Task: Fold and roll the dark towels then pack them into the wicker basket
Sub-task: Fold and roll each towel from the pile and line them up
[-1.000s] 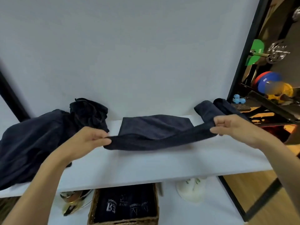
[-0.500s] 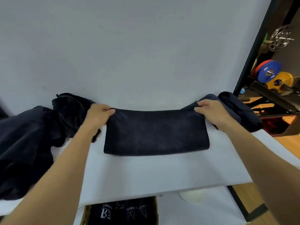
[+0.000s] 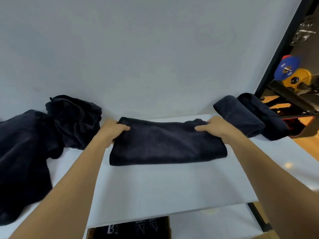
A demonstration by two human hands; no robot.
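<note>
A dark towel [image 3: 168,145], folded into a thick, flat, soft-napped rectangle, is lying across the middle of the counter [image 3: 155,187]. The left grip [image 3: 112,131] is clutching its far left corner. The right grip [image 3: 215,127] is pinching the far right corner, where cloth is bunching. Rolled towels [image 3: 238,116] are sitting at the counter's right end, a loose pile [image 3: 25,144] is sitting at its left end, and a basket [image 3: 89,232] is showing below its front edge.
</note>
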